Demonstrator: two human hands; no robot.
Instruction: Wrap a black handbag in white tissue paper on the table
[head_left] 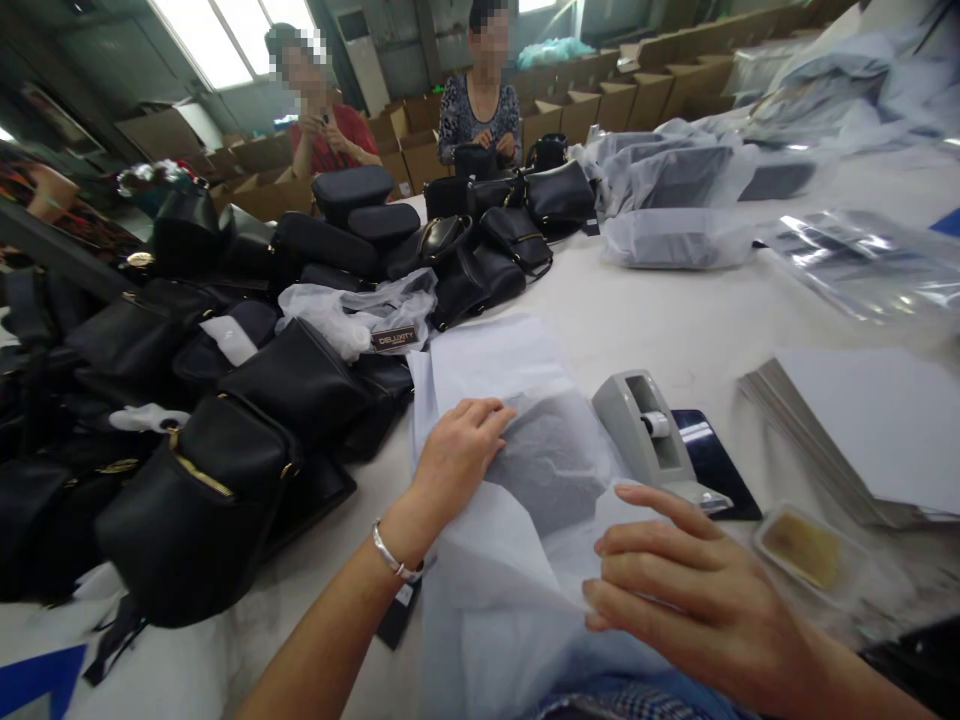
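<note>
White tissue paper [502, 350] lies in front of me, partly folded around a dark, flat-looking item [555, 460] that shows through it. My left hand [461, 450], with a silver bangle at the wrist, rests on the paper's left side, fingers stretched out and holding nothing. At the lower right, my right hand [690, 590] pinches the corner of a tissue flap between thumb and forefinger; its other fingers are spread. A black tag [397, 615] pokes out below my left wrist. Just beyond my right hand stands a grey tape dispenser [645, 430].
Black handbags [202, 510] are heaped on the left. Wrapped bags [679, 238] and clear plastic sleeves [862, 260] lie at the back right. A card stack [862, 420], a dark tablet-like slab [712, 460] and a small tray [799, 545] sit right. Two people face me across the table.
</note>
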